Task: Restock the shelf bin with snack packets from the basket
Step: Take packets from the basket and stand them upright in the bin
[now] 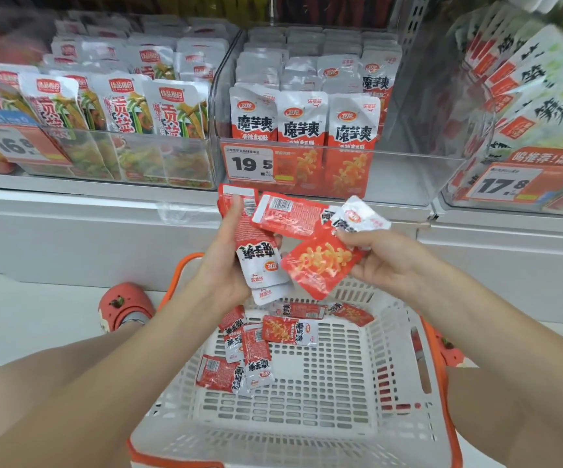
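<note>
Landmark: clear shelf bin (408, 170), centre of shelf

- Price tag (249, 163) on the bin's front wall, left end: "19.5"; small print above the number too fine to read
- Packets standing inside the bin (302, 121): big black characters "魔芋爽", red oval logo "卫龙" above them
- Packet (259, 256) held just below the bin: same "魔芋爽", seen upside down
- Packet back (288, 211) below the bin: barcode, digits not legible
- Bin to the left, packets (121, 106): red label "佳品相约"; price tag (13, 143) reads "16.8"
- Bin to the right, price tag (502, 185): "17.8"
</note>
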The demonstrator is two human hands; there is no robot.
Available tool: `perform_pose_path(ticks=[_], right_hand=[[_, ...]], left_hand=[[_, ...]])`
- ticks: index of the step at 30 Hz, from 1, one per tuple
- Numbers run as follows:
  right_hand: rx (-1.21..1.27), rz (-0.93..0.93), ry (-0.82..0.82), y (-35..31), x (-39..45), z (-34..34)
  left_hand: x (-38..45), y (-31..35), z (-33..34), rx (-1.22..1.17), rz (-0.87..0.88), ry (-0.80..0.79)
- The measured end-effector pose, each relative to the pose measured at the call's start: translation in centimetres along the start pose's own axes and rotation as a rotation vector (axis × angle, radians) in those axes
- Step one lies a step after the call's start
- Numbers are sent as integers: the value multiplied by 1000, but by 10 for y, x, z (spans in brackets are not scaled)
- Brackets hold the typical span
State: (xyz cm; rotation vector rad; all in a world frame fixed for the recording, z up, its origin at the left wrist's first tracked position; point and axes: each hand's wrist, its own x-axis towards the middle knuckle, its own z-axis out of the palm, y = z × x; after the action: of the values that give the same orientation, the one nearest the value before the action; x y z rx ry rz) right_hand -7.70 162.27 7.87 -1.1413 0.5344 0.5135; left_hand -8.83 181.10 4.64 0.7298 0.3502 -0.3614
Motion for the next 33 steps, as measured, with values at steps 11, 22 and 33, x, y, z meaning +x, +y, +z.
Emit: perform_pose_path(ticks=[11,22,33], right_hand=[[-213,60,-100,43,4,5],[-1483,-1045,-340,39,18,4],[-791,-670,-176,0,6,-1]], left_hand=[[12,2,6,4,100,2],[-4,-12,17,57,-171,15],[-8,-19,13,747,112,272]])
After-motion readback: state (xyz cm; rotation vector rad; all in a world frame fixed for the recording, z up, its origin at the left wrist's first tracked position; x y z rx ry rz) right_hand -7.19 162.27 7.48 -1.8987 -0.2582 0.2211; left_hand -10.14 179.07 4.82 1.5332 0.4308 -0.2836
